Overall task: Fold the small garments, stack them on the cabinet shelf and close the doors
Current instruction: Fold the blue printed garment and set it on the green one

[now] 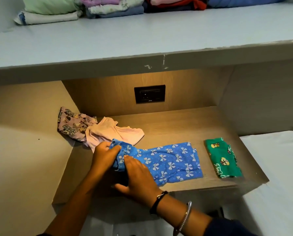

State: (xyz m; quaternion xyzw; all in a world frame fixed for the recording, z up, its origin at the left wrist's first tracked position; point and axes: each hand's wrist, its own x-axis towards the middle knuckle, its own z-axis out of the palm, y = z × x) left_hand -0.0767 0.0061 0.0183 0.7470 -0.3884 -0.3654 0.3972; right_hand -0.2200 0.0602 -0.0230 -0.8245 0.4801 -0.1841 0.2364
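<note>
Left hand [105,155] pinches blue garment [173,160] under right hand [139,178].

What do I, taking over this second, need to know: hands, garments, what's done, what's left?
Left hand: grips the bunched end of the blue garment.
Right hand: lies flat on the same garment, fingers straight.
Green garment: folded, at the right of the shelf.
Pink garment and printed garment: crumpled at the back left.
Done: green one folded.
Left: finish the blue one, fold the other two, stack them, close the doors (not in view).
</note>
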